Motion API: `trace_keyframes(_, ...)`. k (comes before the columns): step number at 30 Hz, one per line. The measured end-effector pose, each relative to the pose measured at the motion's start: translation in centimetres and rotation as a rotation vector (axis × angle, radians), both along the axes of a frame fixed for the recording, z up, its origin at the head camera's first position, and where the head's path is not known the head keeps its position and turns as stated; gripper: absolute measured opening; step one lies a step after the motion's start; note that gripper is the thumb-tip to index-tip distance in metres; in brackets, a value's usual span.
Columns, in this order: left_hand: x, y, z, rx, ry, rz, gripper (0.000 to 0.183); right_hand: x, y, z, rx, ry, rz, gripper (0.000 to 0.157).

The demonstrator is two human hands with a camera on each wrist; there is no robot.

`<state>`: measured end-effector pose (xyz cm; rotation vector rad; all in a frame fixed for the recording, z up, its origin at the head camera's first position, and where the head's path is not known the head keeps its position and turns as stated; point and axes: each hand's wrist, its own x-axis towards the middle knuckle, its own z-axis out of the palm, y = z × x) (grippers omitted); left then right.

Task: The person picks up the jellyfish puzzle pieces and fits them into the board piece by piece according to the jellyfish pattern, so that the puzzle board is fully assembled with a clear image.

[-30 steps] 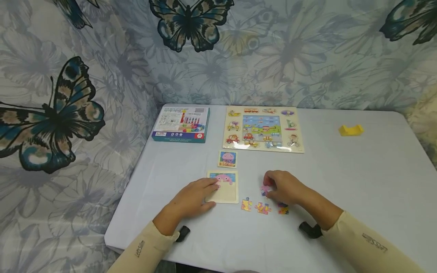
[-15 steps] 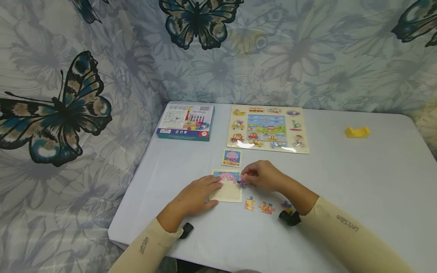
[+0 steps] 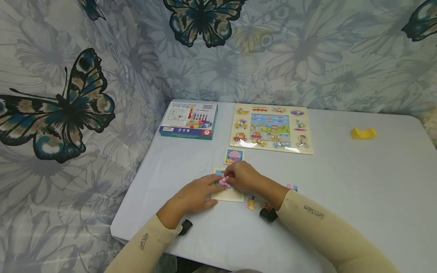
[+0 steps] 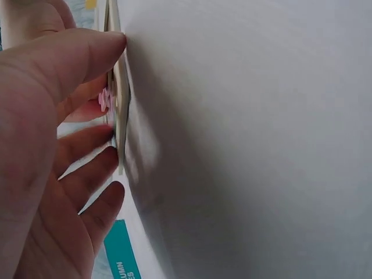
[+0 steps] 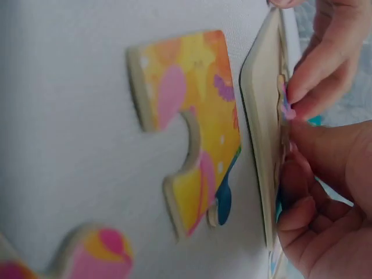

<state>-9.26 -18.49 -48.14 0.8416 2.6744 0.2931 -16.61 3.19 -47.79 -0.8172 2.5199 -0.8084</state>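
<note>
A small wooden jigsaw tray (image 3: 232,196) lies near the middle of the table, with part of a pink-and-blue picture in its upper half. My left hand (image 3: 195,195) rests along the tray's left side, fingers extended over it and thumb at its near edge. With thumb and fingertips my right hand (image 3: 244,176) pinches a pink puzzle piece (image 3: 223,180) over the tray, beside the left fingertips; the fingers hide much of it. In the right wrist view, a yellow-orange puzzle piece (image 5: 218,116) lies on the cloth next to the tray.
Loose pieces (image 3: 251,203) lie right of the tray, partly under the right arm. A small picture square (image 3: 234,155) sits behind it. Farther back are a printed box (image 3: 189,119), a large vehicle puzzle board (image 3: 271,129) and a yellow block (image 3: 363,133).
My right hand has carried the pink piece leftward from among the loose pieces to over the tray. My left hand has stayed on the tray. The view has shifted slightly.
</note>
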Motion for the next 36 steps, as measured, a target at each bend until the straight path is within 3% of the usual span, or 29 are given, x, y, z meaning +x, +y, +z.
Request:
trace_keyframes(6, 0.1, 0.1, 0.0, -0.012, 0.025, -0.005, 0.054, -0.3, 0.0, -0.1, 0.029, -0.015, -0.034, 0.012)
trace_keyframes(15, 0.2, 0.5, 0.1, -0.039, 0.016, 0.010, 0.058, -1.9, 0.5, -0.1, 0.021, -0.183, -0.072, 0.024)
trace_keyframes(23, -0.2, 0.2, 0.4, -0.032, 0.034, 0.008, 0.052, -2.5, 0.1, -0.3, 0.025, -0.176, -0.076, 0.028)
trace_keyframes(30, -0.1, 0.8, 0.5, -0.060, 0.149, -0.026, 0.045, -2.6, 0.0, -0.2, 0.045, -0.197, -0.093, 0.023)
trace_keyframes(36, 0.2, 1.2, 0.4, -0.075, 0.249, -0.062, 0.041, -2.0, -0.5, -0.1, 0.092, -0.137, -0.101, 0.021)
